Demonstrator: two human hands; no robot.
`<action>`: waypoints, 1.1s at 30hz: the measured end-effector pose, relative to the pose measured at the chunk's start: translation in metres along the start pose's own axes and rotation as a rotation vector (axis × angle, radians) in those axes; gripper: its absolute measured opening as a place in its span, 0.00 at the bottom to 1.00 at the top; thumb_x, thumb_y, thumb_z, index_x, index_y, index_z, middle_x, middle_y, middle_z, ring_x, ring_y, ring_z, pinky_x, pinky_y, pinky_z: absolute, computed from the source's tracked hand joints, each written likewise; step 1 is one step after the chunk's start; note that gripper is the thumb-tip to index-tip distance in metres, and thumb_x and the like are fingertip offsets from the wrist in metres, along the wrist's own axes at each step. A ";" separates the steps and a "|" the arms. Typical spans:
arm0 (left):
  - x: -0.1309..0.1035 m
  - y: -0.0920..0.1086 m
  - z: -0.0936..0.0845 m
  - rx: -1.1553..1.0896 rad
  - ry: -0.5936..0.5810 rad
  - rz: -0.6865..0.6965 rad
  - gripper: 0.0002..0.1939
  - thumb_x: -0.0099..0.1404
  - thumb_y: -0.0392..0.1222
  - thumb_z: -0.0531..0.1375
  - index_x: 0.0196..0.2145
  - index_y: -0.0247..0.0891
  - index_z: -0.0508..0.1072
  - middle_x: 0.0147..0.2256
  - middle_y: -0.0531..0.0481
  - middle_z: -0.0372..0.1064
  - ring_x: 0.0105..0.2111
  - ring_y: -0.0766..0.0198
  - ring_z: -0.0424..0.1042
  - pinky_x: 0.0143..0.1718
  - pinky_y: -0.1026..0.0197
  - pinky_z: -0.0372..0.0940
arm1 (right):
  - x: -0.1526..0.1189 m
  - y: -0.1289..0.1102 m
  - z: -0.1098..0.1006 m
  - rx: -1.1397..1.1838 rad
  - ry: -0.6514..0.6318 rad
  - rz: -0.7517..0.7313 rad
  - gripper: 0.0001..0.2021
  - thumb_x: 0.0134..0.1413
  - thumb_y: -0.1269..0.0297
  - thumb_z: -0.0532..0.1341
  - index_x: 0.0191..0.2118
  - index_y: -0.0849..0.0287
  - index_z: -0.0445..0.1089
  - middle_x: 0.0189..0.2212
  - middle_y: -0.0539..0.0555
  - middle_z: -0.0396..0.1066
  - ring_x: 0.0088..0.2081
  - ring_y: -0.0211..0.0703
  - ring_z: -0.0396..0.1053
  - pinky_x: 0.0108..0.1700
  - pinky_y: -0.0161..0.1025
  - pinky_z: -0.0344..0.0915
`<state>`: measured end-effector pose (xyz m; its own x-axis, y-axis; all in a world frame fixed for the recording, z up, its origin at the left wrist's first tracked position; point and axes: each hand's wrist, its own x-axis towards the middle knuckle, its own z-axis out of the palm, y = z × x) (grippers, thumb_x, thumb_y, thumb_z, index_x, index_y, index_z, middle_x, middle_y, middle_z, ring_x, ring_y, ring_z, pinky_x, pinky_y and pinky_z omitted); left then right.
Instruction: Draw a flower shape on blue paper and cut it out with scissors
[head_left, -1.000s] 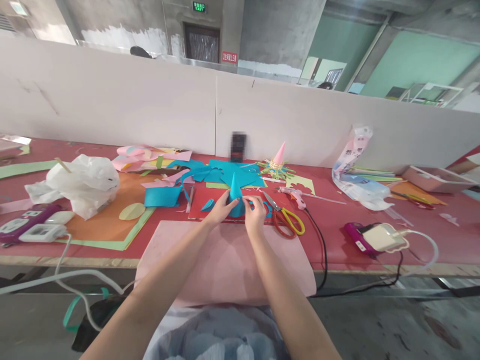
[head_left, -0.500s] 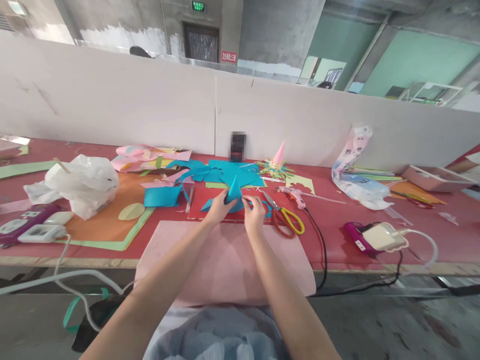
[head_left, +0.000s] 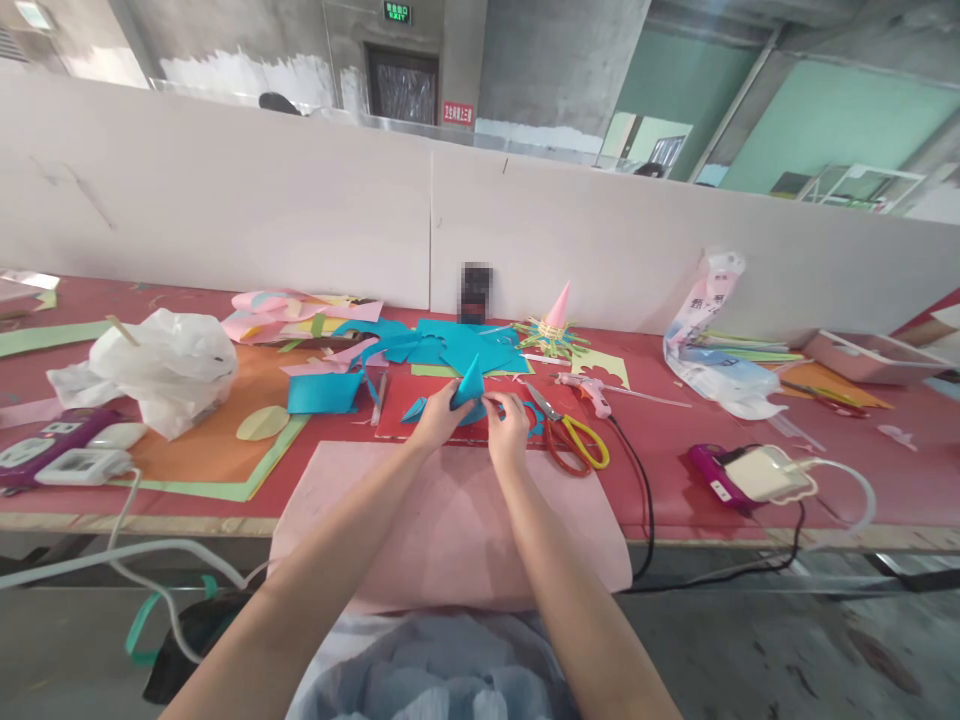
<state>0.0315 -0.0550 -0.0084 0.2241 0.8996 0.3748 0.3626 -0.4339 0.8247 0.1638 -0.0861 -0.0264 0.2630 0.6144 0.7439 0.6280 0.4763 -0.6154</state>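
A pointed blue paper cone point(head_left: 472, 381) stands tip up between my hands over a red board point(head_left: 391, 424). My left hand point(head_left: 441, 414) is closed round its left side. At the cone's lower right edge, my right hand point(head_left: 507, 418) pinches with thumb and fingertips; the exact grip is partly hidden by the fingers. Blue paper cut-outs point(head_left: 534, 418) lie beside and under the hands. Just right of my right hand rest scissors point(head_left: 577, 440) with one red and one yellow handle.
A pink glue gun point(head_left: 592, 392) with a black cord lies right of the scissors. Behind are blue paper sheets point(head_left: 480, 350) and a pink cone with a fringed base point(head_left: 555, 325). Power strips point(head_left: 727, 478) and a white plastic bag point(head_left: 169, 365) flank the workspace. A pink mat point(head_left: 450, 530) covers the front edge.
The blue cone's tip has leaned slightly to the right and down. Both hands keep nearly the same place and grip.
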 end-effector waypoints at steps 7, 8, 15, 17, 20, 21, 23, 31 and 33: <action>0.000 -0.001 0.001 0.033 0.005 -0.008 0.18 0.59 0.46 0.57 0.46 0.36 0.70 0.38 0.48 0.74 0.37 0.57 0.72 0.41 0.59 0.65 | 0.000 0.003 0.002 -0.001 -0.003 -0.007 0.08 0.58 0.61 0.57 0.34 0.58 0.71 0.31 0.55 0.72 0.36 0.43 0.69 0.39 0.39 0.65; 0.000 -0.001 0.001 0.035 0.006 -0.006 0.18 0.59 0.46 0.57 0.45 0.36 0.70 0.37 0.48 0.74 0.37 0.58 0.72 0.40 0.60 0.65 | 0.000 0.004 0.003 0.001 -0.003 -0.007 0.08 0.58 0.61 0.57 0.33 0.58 0.71 0.31 0.55 0.72 0.36 0.43 0.68 0.39 0.39 0.65; 0.000 -0.004 0.003 0.043 0.007 -0.008 0.17 0.59 0.46 0.57 0.44 0.36 0.70 0.36 0.48 0.74 0.36 0.58 0.71 0.40 0.60 0.65 | -0.001 0.007 0.003 -0.002 -0.008 0.010 0.08 0.58 0.63 0.56 0.34 0.58 0.71 0.32 0.55 0.72 0.36 0.43 0.69 0.38 0.39 0.66; 0.000 -0.003 0.003 0.050 0.009 -0.015 0.17 0.59 0.46 0.57 0.44 0.36 0.70 0.36 0.48 0.74 0.36 0.58 0.71 0.40 0.60 0.66 | -0.001 0.007 0.003 -0.004 -0.007 0.010 0.08 0.58 0.63 0.56 0.34 0.58 0.71 0.32 0.55 0.72 0.36 0.43 0.69 0.38 0.39 0.66; 0.000 -0.002 0.002 0.051 0.013 -0.017 0.17 0.59 0.46 0.57 0.44 0.36 0.70 0.35 0.48 0.74 0.36 0.58 0.71 0.40 0.60 0.66 | -0.001 0.005 0.002 -0.007 0.005 0.007 0.08 0.58 0.63 0.56 0.33 0.58 0.72 0.31 0.55 0.72 0.36 0.43 0.69 0.38 0.39 0.66; 0.000 -0.002 0.002 0.051 0.014 -0.015 0.17 0.59 0.46 0.57 0.44 0.36 0.70 0.36 0.48 0.74 0.36 0.59 0.71 0.40 0.60 0.66 | -0.001 0.004 0.002 -0.008 0.007 0.005 0.08 0.58 0.63 0.56 0.34 0.58 0.72 0.31 0.55 0.72 0.35 0.43 0.69 0.39 0.39 0.66; 0.000 -0.002 0.002 0.052 0.014 -0.008 0.17 0.59 0.46 0.57 0.44 0.36 0.70 0.36 0.48 0.74 0.36 0.59 0.72 0.40 0.61 0.65 | -0.001 0.003 0.001 -0.009 0.009 0.002 0.08 0.59 0.63 0.56 0.35 0.58 0.72 0.32 0.55 0.72 0.36 0.43 0.69 0.40 0.39 0.66; -0.001 0.000 0.001 0.056 0.016 0.018 0.15 0.60 0.45 0.56 0.44 0.37 0.70 0.36 0.49 0.74 0.36 0.59 0.72 0.39 0.62 0.65 | -0.001 0.004 0.003 -0.027 0.003 0.007 0.06 0.57 0.65 0.58 0.35 0.58 0.72 0.32 0.55 0.72 0.36 0.43 0.68 0.41 0.40 0.65; -0.002 0.000 0.002 0.066 0.012 0.016 0.14 0.60 0.45 0.56 0.42 0.37 0.70 0.35 0.49 0.74 0.35 0.60 0.72 0.38 0.62 0.65 | -0.002 0.003 0.003 -0.023 0.003 0.006 0.06 0.58 0.65 0.58 0.35 0.58 0.72 0.32 0.55 0.72 0.36 0.43 0.68 0.42 0.40 0.65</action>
<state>0.0327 -0.0567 -0.0095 0.2200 0.8928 0.3930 0.4183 -0.4503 0.7888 0.1633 -0.0839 -0.0301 0.2688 0.6152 0.7411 0.6433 0.4580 -0.6135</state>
